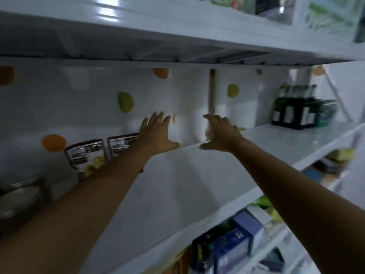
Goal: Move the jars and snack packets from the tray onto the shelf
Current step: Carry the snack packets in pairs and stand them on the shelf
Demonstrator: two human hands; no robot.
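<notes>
Two spread hands [158,135] [223,135], one shelf [197,184], two snack packets [86,155] [121,144]

Bare forearms [94,196], bare left hand [158,135], right hand [222,135]

You face a white shelving unit in dim, bluish light: the middle shelf [197,184] runs from lower left up to the right, and the upper shelf [177,26] crosses above it, ribs showing on its underside and a bright glare [108,11] on its top. Behind the middle shelf you see a white wall [79,99] marked with orange dots [53,142] and green dots [125,102]. Dark bottles [294,113] stand at the far right end of the middle shelf, against the wall, and blue boxes [239,240] sit on the level below, blurred
</notes>
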